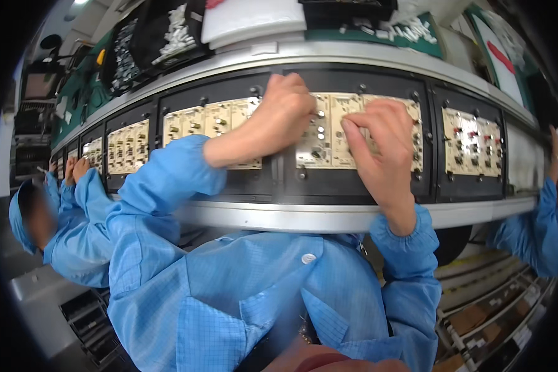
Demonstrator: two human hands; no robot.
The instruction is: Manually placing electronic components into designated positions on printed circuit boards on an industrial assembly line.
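A beige circuit board panel (325,158) with small mounted components lies in a black carrier frame (328,186) on the line in front of me. My left hand (285,108) is over the panel's upper left part, its fingers curled together; what they hold, if anything, is hidden. Above the panel's middle, my right hand (384,139) has its thumb and forefinger drawn close and the other fingers bent. Nothing I can name shows between those fingertips. My left forearm crosses the neighbouring board panel (208,121) and partly covers it.
Further carriers hold a board panel (474,142) at right and another (128,147) at left. Beyond the metal rail stand a black bin of white parts (177,34) and a white foam block (254,22). A co-worker (74,229) works at left; another person's sleeve (536,229) shows at right.
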